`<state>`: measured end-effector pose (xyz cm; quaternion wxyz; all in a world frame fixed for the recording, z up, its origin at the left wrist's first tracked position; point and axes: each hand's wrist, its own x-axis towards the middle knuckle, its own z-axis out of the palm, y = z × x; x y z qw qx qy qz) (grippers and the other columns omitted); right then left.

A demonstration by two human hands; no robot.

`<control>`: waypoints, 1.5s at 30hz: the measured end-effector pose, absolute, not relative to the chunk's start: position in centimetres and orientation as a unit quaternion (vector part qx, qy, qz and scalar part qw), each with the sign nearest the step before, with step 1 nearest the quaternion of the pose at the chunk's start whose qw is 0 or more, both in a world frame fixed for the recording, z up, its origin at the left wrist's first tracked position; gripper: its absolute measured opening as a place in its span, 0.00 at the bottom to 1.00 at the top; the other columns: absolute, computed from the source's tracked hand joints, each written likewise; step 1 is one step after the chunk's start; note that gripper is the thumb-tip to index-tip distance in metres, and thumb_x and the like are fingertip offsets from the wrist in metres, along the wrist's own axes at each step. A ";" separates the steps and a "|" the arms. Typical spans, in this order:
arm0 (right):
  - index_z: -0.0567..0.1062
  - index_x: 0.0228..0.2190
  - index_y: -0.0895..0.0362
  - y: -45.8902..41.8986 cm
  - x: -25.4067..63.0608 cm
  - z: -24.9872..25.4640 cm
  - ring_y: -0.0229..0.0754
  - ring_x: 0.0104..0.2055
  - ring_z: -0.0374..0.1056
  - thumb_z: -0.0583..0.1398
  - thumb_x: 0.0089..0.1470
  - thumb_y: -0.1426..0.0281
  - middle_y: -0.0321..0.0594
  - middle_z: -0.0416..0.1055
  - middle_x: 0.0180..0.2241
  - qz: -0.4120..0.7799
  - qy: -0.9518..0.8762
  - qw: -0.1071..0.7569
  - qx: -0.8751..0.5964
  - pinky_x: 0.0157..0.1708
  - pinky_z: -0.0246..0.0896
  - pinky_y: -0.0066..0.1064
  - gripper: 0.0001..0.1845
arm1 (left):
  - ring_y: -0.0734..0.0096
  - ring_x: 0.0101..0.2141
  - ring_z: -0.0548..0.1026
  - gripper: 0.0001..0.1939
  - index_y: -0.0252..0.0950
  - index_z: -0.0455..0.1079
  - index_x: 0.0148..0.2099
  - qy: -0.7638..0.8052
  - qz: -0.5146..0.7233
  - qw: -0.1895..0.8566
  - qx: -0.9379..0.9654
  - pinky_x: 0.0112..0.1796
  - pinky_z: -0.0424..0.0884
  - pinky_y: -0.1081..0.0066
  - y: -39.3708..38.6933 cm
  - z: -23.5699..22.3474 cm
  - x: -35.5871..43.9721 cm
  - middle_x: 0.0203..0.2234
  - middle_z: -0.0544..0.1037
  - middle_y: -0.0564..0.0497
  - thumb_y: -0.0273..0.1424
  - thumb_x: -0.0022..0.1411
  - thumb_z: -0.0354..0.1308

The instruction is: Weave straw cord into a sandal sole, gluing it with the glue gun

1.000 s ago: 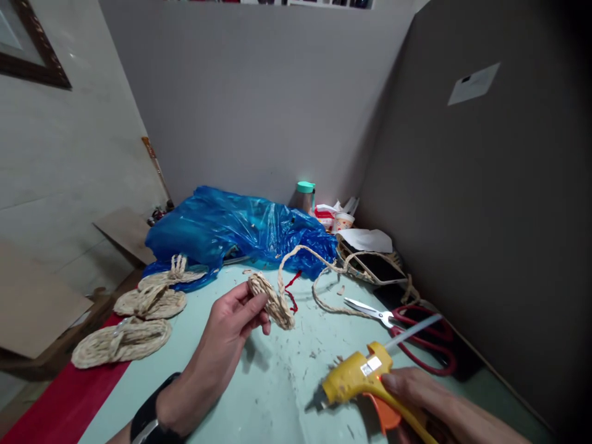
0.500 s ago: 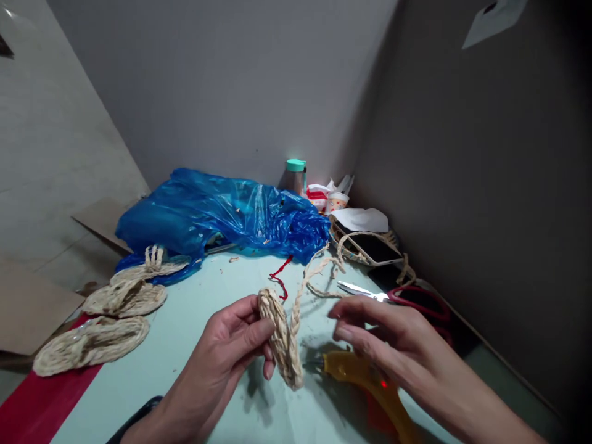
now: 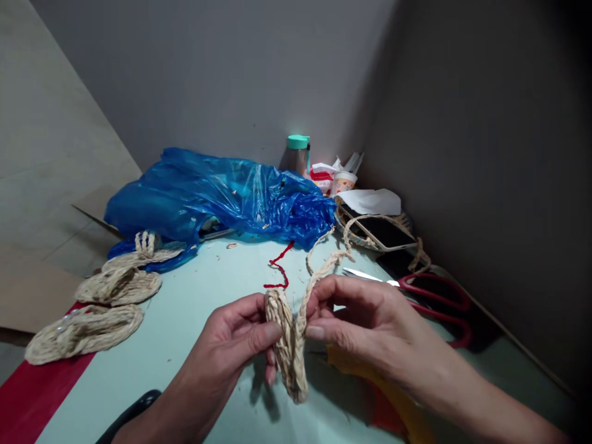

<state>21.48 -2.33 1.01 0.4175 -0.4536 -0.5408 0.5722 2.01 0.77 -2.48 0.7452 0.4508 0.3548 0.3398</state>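
Observation:
My left hand [image 3: 243, 339] is closed around a coiled piece of straw braid [image 3: 283, 345], held on edge above the table. From its lower end the loose braided cord [image 3: 319, 271] rises and runs back over the table. Fingers and thumb of my right hand [image 3: 356, 320] pinch that cord near the coil's upper right side. Under my right hand lies a yellow glue gun [image 3: 351, 364], mostly hidden by the hand and forearm. Scissors with red handles [image 3: 439, 293] lie just beyond my right hand.
Several woven straw slippers [image 3: 87, 330] lie at the left, partly on a red strip [image 3: 50, 394]. A blue plastic bag [image 3: 222, 191] spreads across the back. Behind stand a bottle with a green lid [image 3: 298, 154] and a paper cup [image 3: 345, 183]. A phone [image 3: 382, 227] rests at the right.
My right hand has moved left from above the glue gun and taken hold of the braided cord. My left hand keeps its grip on the coil. The view has shifted slightly.

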 end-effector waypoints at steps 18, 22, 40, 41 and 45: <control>0.74 0.32 0.55 -2.8 21.6 0.7 0.36 0.32 0.61 0.63 0.60 0.72 0.33 0.69 0.30 0.483 -0.639 0.380 -0.463 0.32 0.57 0.26 0.03 | 0.61 0.42 0.76 0.11 0.40 0.81 0.47 0.365 0.321 0.734 0.475 0.48 0.71 0.65 0.6 -2.2 2.2 0.38 0.80 0.47 0.34 0.63 0.63; 0.74 0.33 0.54 -2.8 21.6 0.5 0.37 0.34 0.66 0.62 0.61 0.74 0.33 0.73 0.32 0.427 -0.676 0.390 -0.457 0.35 0.60 0.27 0.04 | 0.57 0.46 0.76 0.12 0.41 0.80 0.47 0.376 0.325 0.721 0.484 0.50 0.70 0.63 0.3 -2.2 2.2 0.42 0.81 0.46 0.37 0.63 0.62; 0.69 0.34 0.55 -3.0 22.4 -0.3 0.37 0.33 0.62 0.60 0.65 0.68 0.34 0.68 0.32 0.323 -0.727 0.350 -0.494 0.34 0.56 0.28 0.07 | 0.62 0.33 0.72 0.05 0.43 0.69 0.38 0.436 0.277 0.487 0.704 0.36 0.67 0.69 -0.7 -3.3 1.4 0.32 0.76 0.52 0.32 0.57 0.61; 0.70 0.34 0.55 -3.0 22.4 -0.3 0.37 0.33 0.63 0.60 0.65 0.68 0.34 0.69 0.32 0.339 -0.714 0.357 -0.497 0.35 0.56 0.29 0.07 | 0.62 0.33 0.72 0.05 0.43 0.68 0.37 0.433 0.282 0.472 0.715 0.36 0.67 0.69 -0.8 -3.4 1.4 0.31 0.76 0.52 0.31 0.57 0.60; 0.71 0.33 0.56 -2.8 22.4 -0.5 0.36 0.32 0.60 0.62 0.63 0.65 0.32 0.67 0.30 0.447 -0.642 0.404 -0.475 0.33 0.57 0.27 0.09 | 0.64 0.31 0.72 0.03 0.41 0.63 0.37 0.399 0.261 0.420 0.772 0.34 0.66 0.69 -0.9 -3.3 1.6 0.30 0.73 0.53 0.30 0.59 0.55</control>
